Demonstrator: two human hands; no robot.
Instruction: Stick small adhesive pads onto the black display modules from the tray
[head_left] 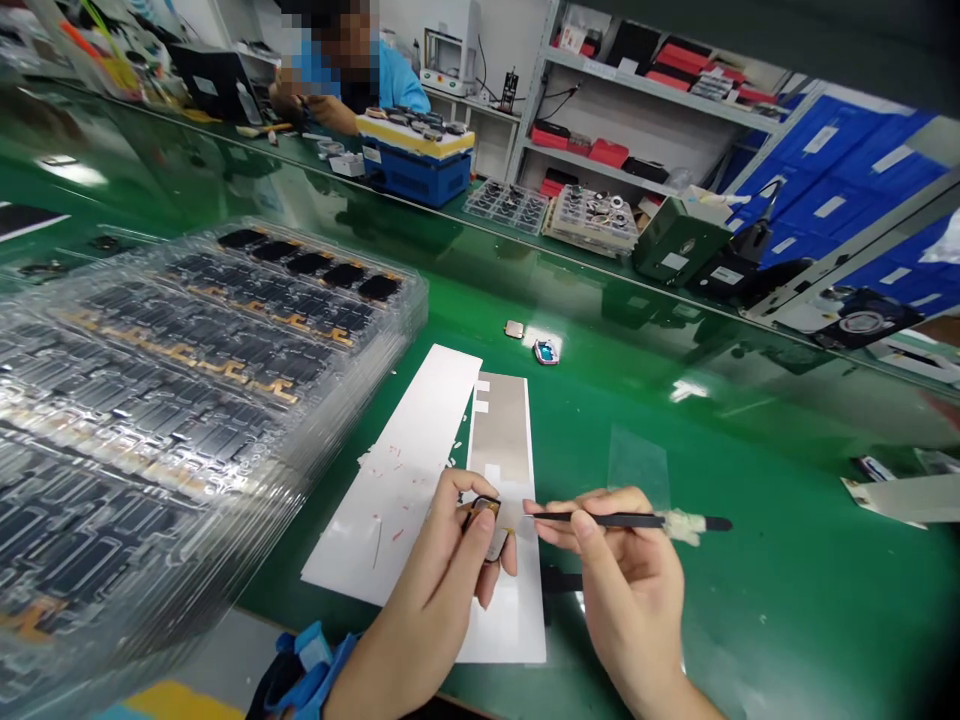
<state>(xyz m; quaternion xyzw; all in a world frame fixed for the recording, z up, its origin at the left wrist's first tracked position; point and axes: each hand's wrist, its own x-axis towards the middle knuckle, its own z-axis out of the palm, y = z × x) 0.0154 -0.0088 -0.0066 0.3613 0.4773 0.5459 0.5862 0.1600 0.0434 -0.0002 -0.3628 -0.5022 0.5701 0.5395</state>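
Black tweezers [630, 520], wrapped near the back end with pale tape, lie across the fingers of my right hand [626, 570]. Their tips point left. My left hand [457, 560] pinches a small dark-framed electronic part [491, 535] with a copper-coloured strip, perhaps a small screen; my thumb covers some of it. A short gap separates the tweezer tips from this part. Below both hands lies a white backing sheet [517, 630] with a grey adhesive area [504, 430]. Another white sheet [405, 460], dotted with red scraps, is to its left.
Stacked clear trays [225, 370] of dark screens with copper-coloured flex strips fill the left. A metal piece [514, 328] and a blue-faced part [546, 351] sit farther back. A clear film [637, 468] lies right. Across the bench, a person in blue [397, 80] works behind a blue box [416, 175].
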